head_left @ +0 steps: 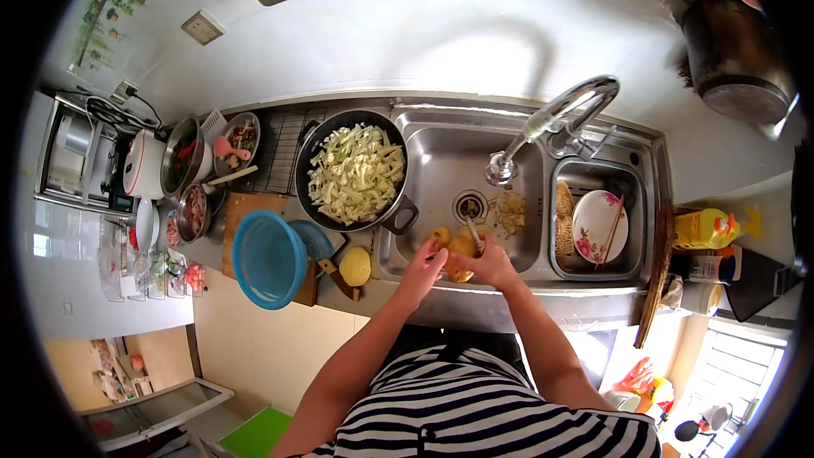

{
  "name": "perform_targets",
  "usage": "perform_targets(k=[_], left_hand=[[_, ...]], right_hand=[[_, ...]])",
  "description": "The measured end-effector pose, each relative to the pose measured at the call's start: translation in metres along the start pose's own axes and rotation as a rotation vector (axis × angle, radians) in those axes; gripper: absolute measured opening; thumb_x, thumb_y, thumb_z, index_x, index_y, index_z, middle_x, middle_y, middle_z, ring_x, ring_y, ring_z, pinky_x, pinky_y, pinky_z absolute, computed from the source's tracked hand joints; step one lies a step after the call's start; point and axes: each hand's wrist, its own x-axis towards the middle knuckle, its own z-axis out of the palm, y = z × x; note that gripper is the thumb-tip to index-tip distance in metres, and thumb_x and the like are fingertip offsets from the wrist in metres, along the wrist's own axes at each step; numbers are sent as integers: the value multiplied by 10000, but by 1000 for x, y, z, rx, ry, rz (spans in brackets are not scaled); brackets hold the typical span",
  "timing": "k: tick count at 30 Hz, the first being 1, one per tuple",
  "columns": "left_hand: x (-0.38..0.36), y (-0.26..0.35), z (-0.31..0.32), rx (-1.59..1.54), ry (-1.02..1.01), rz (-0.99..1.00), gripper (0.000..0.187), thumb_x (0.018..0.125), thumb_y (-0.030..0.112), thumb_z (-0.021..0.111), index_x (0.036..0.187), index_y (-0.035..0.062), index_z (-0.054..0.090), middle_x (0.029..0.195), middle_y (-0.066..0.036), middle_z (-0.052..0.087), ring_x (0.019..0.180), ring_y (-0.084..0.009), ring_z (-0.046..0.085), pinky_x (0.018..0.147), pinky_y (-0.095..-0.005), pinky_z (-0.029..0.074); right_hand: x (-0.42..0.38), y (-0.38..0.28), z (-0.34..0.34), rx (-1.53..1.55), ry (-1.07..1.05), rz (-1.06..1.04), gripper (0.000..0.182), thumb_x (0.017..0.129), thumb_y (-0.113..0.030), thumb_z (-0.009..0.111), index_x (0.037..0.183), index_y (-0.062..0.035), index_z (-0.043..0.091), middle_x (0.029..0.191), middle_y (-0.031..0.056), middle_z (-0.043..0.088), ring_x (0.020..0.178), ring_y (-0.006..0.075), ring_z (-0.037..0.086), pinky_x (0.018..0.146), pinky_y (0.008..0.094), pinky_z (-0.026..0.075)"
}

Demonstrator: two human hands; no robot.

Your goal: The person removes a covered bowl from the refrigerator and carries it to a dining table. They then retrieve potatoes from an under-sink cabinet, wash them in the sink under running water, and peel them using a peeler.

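Over the front edge of the large sink basin (432,161), my left hand (426,261) holds a yellow-brown potato (462,246). My right hand (492,263) is closed round a small peeler (473,231) against the potato's right side. Peelings (510,210) lie in the basin beside the drain (470,204). A peeled yellow potato (355,266) rests on the counter to the left, next to a knife (339,280). The finger details round the potato are small and partly hidden.
A black pan (356,171) of chopped pale vegetable stands left of the sink. Further left are a blue basket (270,259) and metal bowls (193,210). The faucet (560,110) arches over the basin. A flowered plate (600,225) and chopsticks lie in the small basin.
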Motion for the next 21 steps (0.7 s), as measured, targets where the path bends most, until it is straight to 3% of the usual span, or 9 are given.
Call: perform_targets(k=[4, 5, 8, 9, 10, 12, 13, 17, 21], left_hand=[[13, 2, 13, -111, -163, 53, 559, 880, 351, 599, 1298, 33, 408, 1168, -97, 514, 1016, -163, 545, 842, -287, 449], [16, 2, 11, -64, -171, 62, 554, 879, 358, 597, 1284, 27, 416, 1146, -88, 523, 1000, -164, 552, 840, -283, 450], [13, 10, 14, -90, -182, 31, 435, 904, 349, 521, 1211, 46, 472, 1097, -89, 571, 940, -186, 594, 824, -342, 496], [9, 17, 13, -290, -229, -95, 418, 890, 342, 520, 1183, 46, 490, 1089, -103, 577, 950, -207, 598, 820, -379, 505], [6, 21, 12, -490, -271, -223, 402, 877, 335, 518, 1155, 46, 509, 1082, -117, 584, 960, -228, 602, 815, -417, 514], [12, 21, 9, -536, -279, -238, 408, 855, 331, 515, 1144, 43, 516, 1068, -134, 590, 965, -264, 600, 810, -479, 517], [12, 23, 8, -561, -293, -246, 415, 859, 339, 516, 1146, 39, 515, 1059, -132, 592, 959, -272, 599, 816, -477, 517], [3, 36, 12, -608, -283, -256, 438, 866, 372, 523, 1144, 34, 517, 1036, -133, 596, 933, -292, 601, 829, -468, 518], [3, 35, 12, -603, -248, -266, 438, 870, 382, 526, 1152, 48, 518, 1042, -124, 597, 921, -285, 608, 819, -448, 525]], right_hand=[[-20, -4, 9, 385, -46, 32, 818, 776, -495, 639, 1274, 86, 351, 1010, 212, 614, 920, 255, 612, 810, 335, 473], [-23, 0, 4, 393, -75, -3, 582, 886, -326, 551, 1255, 50, 304, 852, 121, 597, 454, 135, 461, 412, 276, 373], [-36, -1, -17, 653, -79, 3, 492, 894, -292, 532, 1193, 34, 317, 810, 107, 589, 366, 112, 363, 342, 262, 287], [-32, 10, -20, 540, -2, 10, 410, 892, -267, 523, 1107, 31, 341, 812, 167, 600, 430, 217, 475, 414, 329, 387], [-30, 23, -19, 548, 9, 9, 410, 892, -267, 523, 1107, 31, 341, 812, 167, 600, 430, 217, 475, 414, 329, 387], [-29, 41, -13, -144, 532, -329, 416, 875, -243, 546, 1081, 53, 338, 810, 245, 587, 610, 363, 566, 581, 423, 456], [-42, 23, -24, -69, 426, -233, 351, 874, -183, 539, 1083, 41, 368, 862, 307, 563, 834, 454, 552, 752, 485, 433], [-62, 10, -28, -113, 408, -400, 259, 876, -134, 531, 1071, -6, 419, 898, 309, 573, 901, 425, 561, 752, 492, 430], [-76, -10, -10, -121, 444, -409, 148, 895, -182, 523, 969, -63, 480, 732, 231, 596, 735, 406, 588, 620, 502, 452]])
